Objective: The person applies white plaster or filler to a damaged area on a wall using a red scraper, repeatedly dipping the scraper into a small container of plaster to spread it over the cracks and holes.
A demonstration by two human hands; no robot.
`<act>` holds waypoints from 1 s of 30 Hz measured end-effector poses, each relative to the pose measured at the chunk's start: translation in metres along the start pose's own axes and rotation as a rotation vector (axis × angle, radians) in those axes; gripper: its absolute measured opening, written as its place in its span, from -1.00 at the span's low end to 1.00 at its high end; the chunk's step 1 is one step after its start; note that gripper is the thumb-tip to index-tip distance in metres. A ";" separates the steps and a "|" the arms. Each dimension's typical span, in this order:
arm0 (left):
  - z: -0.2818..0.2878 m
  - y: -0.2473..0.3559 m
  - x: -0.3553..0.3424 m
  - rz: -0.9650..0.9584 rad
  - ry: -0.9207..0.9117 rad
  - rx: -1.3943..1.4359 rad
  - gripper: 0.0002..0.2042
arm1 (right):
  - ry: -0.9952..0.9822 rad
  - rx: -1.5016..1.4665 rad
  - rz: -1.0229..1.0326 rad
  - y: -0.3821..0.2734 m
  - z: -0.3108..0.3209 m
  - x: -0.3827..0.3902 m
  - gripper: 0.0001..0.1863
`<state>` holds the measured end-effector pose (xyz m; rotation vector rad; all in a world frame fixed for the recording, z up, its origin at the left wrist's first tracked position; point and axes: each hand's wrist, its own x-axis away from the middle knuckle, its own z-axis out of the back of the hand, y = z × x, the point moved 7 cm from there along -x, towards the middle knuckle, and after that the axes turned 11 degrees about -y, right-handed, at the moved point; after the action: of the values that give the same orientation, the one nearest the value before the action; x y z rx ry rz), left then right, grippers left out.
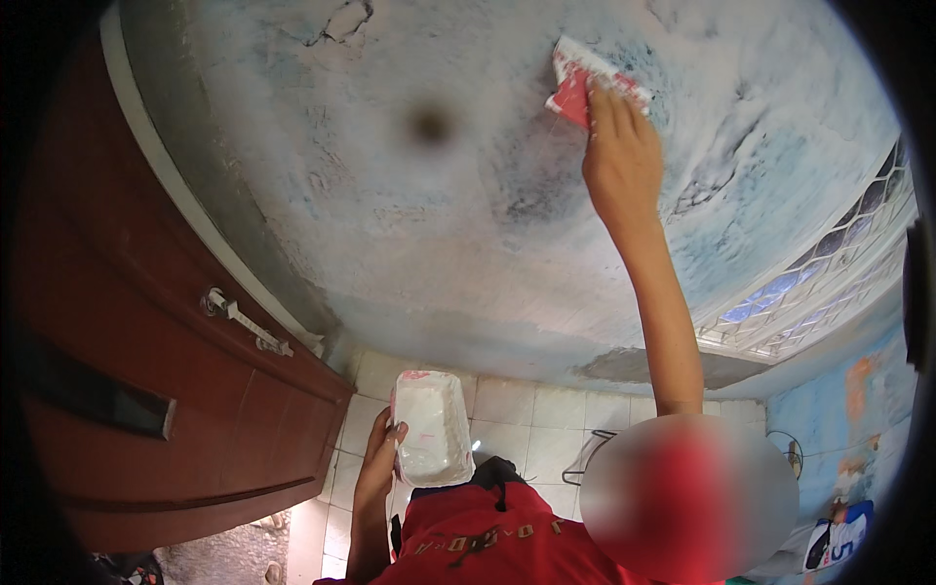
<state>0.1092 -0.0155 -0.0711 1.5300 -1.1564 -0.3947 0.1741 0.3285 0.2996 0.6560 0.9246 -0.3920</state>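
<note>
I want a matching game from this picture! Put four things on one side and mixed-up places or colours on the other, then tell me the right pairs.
Things:
1. Tub
2. Door
3. Scraper
4. Window grille

Places and colours:
A. Held up at the wall by the right hand
B. White criss-cross bars, at the picture's right
C. Held in the left hand
D. Reddish brown, at the picture's left

Right pairs: 1-C, 2-D, 3-A, 4-B
</note>
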 end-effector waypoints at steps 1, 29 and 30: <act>-0.002 0.000 0.000 -0.028 0.008 0.017 -0.33 | -0.067 0.026 -0.021 0.000 -0.018 0.011 -0.52; -0.063 0.019 0.050 -0.165 0.003 0.114 -0.31 | -0.204 -2.243 -1.761 -0.145 0.081 0.358 -0.66; -0.065 0.018 0.058 -0.149 0.029 0.130 -0.31 | -0.205 -2.240 -1.775 -0.149 0.095 0.362 -0.66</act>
<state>0.1776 -0.0245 -0.0147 1.7367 -1.0655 -0.4018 0.3462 0.1414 -0.0134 -2.3617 0.8988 -0.5847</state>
